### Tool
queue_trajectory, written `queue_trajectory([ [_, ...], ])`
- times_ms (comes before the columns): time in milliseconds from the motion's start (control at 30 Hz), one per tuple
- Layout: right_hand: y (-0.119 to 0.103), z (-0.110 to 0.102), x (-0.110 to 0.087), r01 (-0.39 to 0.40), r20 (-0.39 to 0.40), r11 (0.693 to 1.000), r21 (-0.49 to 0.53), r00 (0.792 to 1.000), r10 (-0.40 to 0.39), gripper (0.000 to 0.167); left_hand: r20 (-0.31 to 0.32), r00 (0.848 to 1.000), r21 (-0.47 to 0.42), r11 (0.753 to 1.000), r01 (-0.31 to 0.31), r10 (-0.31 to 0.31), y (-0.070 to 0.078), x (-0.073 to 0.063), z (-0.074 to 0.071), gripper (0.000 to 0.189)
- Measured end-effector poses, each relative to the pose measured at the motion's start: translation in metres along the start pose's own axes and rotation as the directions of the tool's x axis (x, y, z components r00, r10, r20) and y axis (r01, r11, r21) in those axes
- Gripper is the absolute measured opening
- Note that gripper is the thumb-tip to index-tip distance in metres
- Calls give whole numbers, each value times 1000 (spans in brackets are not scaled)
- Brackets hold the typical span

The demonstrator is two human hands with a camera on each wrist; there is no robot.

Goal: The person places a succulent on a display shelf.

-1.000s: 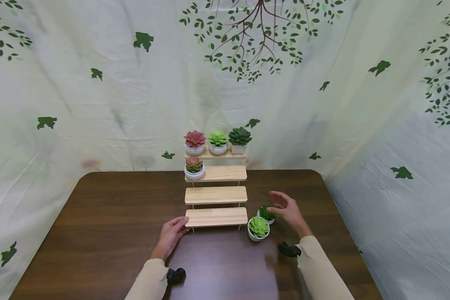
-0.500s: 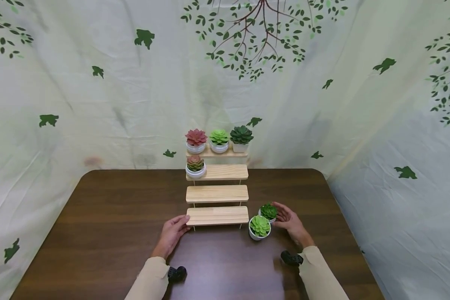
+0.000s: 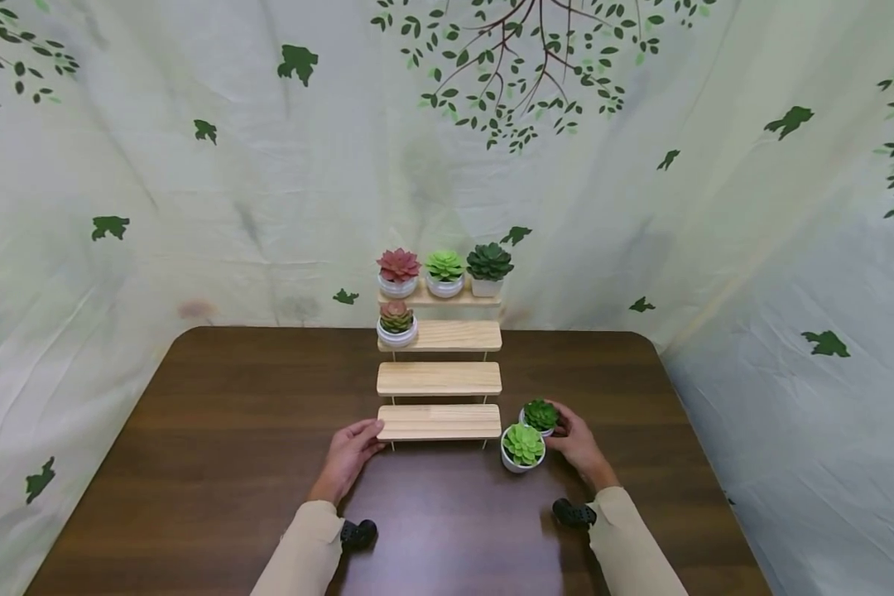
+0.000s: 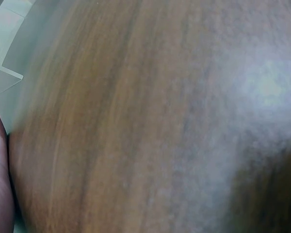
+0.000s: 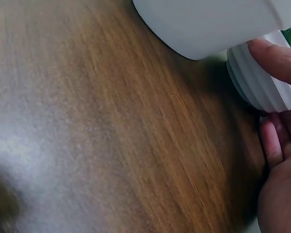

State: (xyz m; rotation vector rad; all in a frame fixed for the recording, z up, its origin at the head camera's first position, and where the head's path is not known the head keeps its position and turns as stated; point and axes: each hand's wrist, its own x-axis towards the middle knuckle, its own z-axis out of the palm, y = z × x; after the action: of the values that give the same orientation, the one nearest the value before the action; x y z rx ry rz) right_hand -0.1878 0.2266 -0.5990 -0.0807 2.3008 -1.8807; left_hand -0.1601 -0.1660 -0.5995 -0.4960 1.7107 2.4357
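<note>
A four-tier wooden stand (image 3: 439, 424) is at mid-table in the head view. My left hand (image 3: 348, 457) pinches the left end of its lowest shelf, thumb on top. To the right of that shelf are two potted succulents. My right hand (image 3: 581, 447) grips the rear one, a dark green potted succulent (image 3: 540, 415). In the right wrist view its ribbed white pot (image 5: 259, 80) sits between thumb and fingers. Just in front is a light green potted succulent (image 3: 523, 447), its smooth white pot (image 5: 203, 24) overlapping the ribbed one in that view. The left wrist view shows only the edge of the hand.
On the top shelf stand a red succulent (image 3: 398, 269), a bright green succulent (image 3: 444, 269) and a dark green succulent (image 3: 489, 266). A reddish-green succulent (image 3: 396, 319) occupies the second shelf's left end. Behind the brown table (image 3: 253, 414) hangs a leaf-printed cloth (image 3: 268, 165).
My right hand has come down from above the dark green succulent to its right side and closed round the pot. The left hand stays at the shelf's end. The head view has shifted slightly.
</note>
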Motion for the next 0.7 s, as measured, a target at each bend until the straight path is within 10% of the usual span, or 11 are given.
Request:
queue_trajectory([
  [400,2,3,-6,33,-77,999,-16,996,-34,63,31,999,7,999,-32,32,-1,-1,0,11],
  [700,6,1,-5,33,-135,988,152,991,-12,65,24,1000,-12,1000,-16,16,1,-3,1,10],
])
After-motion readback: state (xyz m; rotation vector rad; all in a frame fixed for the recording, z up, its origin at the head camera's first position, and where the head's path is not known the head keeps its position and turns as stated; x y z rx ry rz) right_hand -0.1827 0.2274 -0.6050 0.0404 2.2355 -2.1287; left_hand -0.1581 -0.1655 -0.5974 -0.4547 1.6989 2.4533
